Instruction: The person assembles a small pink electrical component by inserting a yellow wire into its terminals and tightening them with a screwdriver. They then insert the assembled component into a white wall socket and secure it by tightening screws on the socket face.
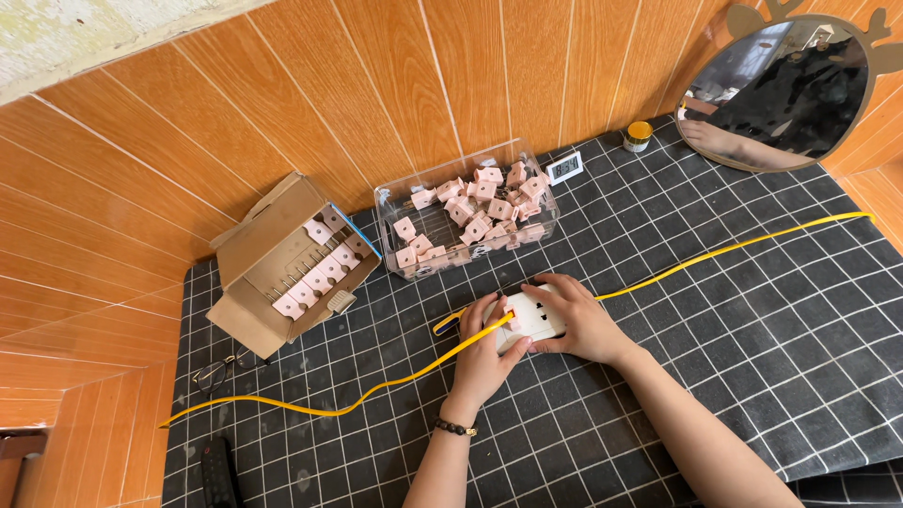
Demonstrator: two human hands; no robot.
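Both hands met over a white socket plate (536, 318) lying on the black gridded worktop (752, 329). The left hand (482, 353) had its fingers curled shut on the plate's left edge, the right hand (585, 325) pressed closed over its right side. A yellow cable (395, 381) crossed beneath them, near a clear tub of pink pieces (467, 209)

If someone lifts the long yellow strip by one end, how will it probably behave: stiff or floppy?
The yellow strip is probably floppy: it lies across the checked mat in loose waves, not straight. It looks thin and flat, so likely light, sagging and trailing when lifted. It passes between the left hand and the white socket panel, so a pull may drag there.
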